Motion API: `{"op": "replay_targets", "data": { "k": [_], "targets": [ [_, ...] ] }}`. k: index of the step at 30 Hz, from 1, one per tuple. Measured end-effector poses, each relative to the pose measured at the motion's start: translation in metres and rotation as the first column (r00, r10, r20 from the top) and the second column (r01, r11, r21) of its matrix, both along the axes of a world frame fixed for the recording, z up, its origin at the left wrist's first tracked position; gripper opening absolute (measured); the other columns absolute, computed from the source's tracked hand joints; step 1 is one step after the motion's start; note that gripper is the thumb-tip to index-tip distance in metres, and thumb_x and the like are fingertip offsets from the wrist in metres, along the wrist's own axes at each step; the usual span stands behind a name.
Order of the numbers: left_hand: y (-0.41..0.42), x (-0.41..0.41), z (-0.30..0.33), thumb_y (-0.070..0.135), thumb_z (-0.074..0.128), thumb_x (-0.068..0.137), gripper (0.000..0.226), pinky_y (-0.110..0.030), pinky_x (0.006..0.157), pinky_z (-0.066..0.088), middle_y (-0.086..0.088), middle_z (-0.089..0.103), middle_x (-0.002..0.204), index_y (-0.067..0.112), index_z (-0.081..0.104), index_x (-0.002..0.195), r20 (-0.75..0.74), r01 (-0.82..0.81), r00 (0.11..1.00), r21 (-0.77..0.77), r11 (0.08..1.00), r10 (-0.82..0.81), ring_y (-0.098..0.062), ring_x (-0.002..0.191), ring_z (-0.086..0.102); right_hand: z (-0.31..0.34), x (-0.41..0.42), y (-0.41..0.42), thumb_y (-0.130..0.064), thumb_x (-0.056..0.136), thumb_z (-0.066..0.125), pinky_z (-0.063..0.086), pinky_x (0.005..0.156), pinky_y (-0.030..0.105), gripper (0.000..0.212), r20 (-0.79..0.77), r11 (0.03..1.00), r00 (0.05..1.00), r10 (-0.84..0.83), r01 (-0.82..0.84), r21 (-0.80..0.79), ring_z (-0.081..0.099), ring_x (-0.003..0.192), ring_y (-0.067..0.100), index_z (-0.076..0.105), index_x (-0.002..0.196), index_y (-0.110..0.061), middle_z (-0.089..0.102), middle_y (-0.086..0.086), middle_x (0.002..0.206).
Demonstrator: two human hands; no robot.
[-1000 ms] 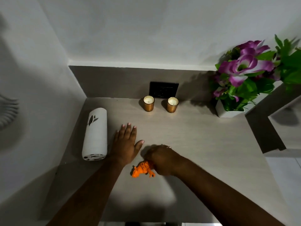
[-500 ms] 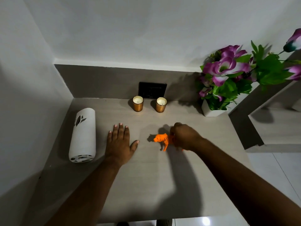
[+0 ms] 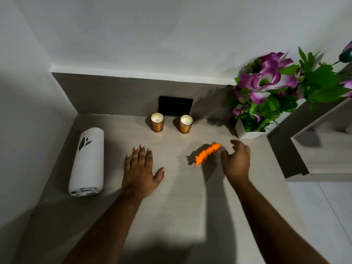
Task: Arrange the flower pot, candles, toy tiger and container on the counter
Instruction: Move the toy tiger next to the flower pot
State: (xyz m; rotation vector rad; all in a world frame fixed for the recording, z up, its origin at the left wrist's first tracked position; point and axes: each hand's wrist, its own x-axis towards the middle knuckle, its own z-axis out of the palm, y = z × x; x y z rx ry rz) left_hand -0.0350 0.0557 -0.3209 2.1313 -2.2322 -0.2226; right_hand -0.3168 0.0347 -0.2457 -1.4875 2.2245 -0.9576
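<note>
An orange toy tiger (image 3: 207,153) stands on the counter (image 3: 181,202), its head toward the near left. Just right of it is my right hand (image 3: 236,161), fingers apart and off the toy. My left hand (image 3: 140,169) lies flat on the counter, palm down, holding nothing. Two copper-coloured candles (image 3: 157,122) (image 3: 186,123) stand side by side at the back wall. A white flower pot (image 3: 247,131) with purple flowers and green leaves sits at the back right corner. A white cylindrical container (image 3: 88,161) lies on its side at the left.
A black wall socket plate (image 3: 175,108) is behind the candles. Walls close the counter at the back and left. To the right a grey partition (image 3: 287,155) and a lower ledge border the counter, with white floor tiles beyond.
My right hand carried the tiger from near my left hand to the right, toward the flower pot, set it down and let go. My left hand stayed flat.
</note>
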Motion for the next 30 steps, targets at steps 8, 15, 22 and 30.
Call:
{"op": "replay_targets", "data": {
  "k": [8,15,22,30],
  "targets": [
    [-0.002,-0.001,0.0,0.077,0.004,0.079,0.093,-0.049,0.12,0.004,-0.01,0.006,0.162,0.018,0.006,0.151,0.032,-0.027,0.999,0.011,1.0,0.027,-0.03,0.149,-0.001,-0.008,0.086,0.018,-0.06,0.074,0.071,0.052,0.074,0.035,0.049,0.228,0.962,0.957,-0.18,0.122,0.245,0.063,0.083,0.025,0.063,0.091,-0.015,0.066,0.008,0.094],
    [-0.001,0.0,-0.001,0.075,0.007,0.082,0.091,-0.05,0.12,0.003,-0.011,0.005,0.162,0.017,0.006,0.151,0.01,-0.001,1.0,0.0,1.0,0.001,-0.03,0.149,-0.002,-0.011,0.053,0.005,-0.028,0.091,0.062,0.049,0.073,0.034,0.023,0.045,0.976,0.983,-0.18,0.173,0.13,0.063,0.086,0.032,0.068,0.103,-0.009,0.069,0.015,0.098],
    [0.0,0.0,0.001,0.074,0.007,0.081,0.09,-0.05,0.12,0.003,-0.011,0.004,0.162,0.016,0.005,0.151,0.017,-0.002,1.0,0.009,1.0,0.002,-0.03,0.149,-0.003,-0.007,0.014,-0.027,-0.023,0.089,0.063,0.049,0.075,0.041,0.022,0.015,0.988,0.993,-0.119,0.117,0.105,0.061,0.089,0.039,0.066,0.098,-0.004,0.068,0.021,0.096],
    [-0.002,0.0,-0.002,0.077,-0.002,0.078,0.094,-0.05,0.12,0.004,-0.01,0.004,0.162,0.018,0.005,0.151,0.038,-0.007,0.999,0.01,1.0,0.006,-0.03,0.149,-0.003,-0.008,0.001,-0.046,-0.016,0.09,0.061,0.042,0.074,0.033,0.026,0.048,0.981,0.983,-0.176,0.171,0.092,0.062,0.095,0.04,0.065,0.11,-0.001,0.069,0.023,0.104]
  ]
}}
